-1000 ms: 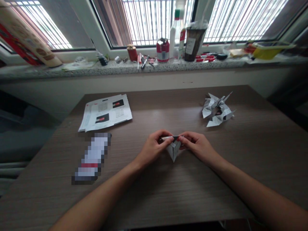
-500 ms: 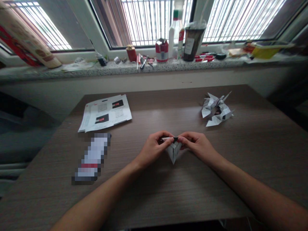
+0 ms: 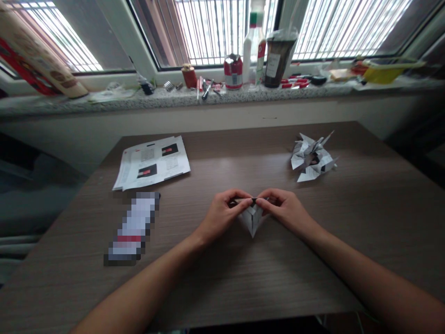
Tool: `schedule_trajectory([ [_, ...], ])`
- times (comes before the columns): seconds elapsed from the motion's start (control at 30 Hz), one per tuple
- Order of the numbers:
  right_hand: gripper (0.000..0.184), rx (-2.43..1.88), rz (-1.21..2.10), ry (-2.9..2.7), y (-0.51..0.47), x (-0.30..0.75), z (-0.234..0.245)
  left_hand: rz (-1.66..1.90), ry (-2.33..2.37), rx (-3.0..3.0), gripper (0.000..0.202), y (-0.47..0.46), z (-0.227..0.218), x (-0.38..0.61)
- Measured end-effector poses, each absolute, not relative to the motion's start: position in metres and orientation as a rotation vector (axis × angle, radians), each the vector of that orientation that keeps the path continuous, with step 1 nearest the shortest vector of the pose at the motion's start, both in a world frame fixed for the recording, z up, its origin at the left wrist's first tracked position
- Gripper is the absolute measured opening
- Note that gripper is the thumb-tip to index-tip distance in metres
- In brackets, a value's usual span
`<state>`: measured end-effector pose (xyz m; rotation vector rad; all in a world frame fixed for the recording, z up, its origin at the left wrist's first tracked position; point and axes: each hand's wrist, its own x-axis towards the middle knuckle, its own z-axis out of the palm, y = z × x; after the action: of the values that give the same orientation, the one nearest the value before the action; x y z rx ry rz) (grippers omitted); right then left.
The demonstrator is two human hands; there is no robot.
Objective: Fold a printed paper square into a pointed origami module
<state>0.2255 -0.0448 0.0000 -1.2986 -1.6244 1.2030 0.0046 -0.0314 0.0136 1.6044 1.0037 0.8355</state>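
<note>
Between my hands is a small piece of folded paper, printed white and dark, with its point facing me. My left hand pinches its upper left edge between thumb and fingers. On the other side my right hand pinches the upper right edge, its thumb nearly meeting the left thumb. Part of the paper behind the fingers is hidden. Several folded paper pieces lie in a cluster at the back right of the table.
Printed sheets lie stacked at the back left of the table, with a blurred-out phone-shaped thing in front. Along the windowsill stand a can, a bottle, a drink cup and a yellow container.
The folded paper's lower tip has shifted very slightly to the right. Both hands keep their pinch in almost the same place.
</note>
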Motion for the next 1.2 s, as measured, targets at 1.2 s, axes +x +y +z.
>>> schedule_trajectory([
  [1.2, 0.029, -1.247, 1.196, -1.658, -0.0461, 0.2270, 0.0051, 0.868, 1.032, 1.657, 0.025, -0.0341, 0.0149, 0.0039],
])
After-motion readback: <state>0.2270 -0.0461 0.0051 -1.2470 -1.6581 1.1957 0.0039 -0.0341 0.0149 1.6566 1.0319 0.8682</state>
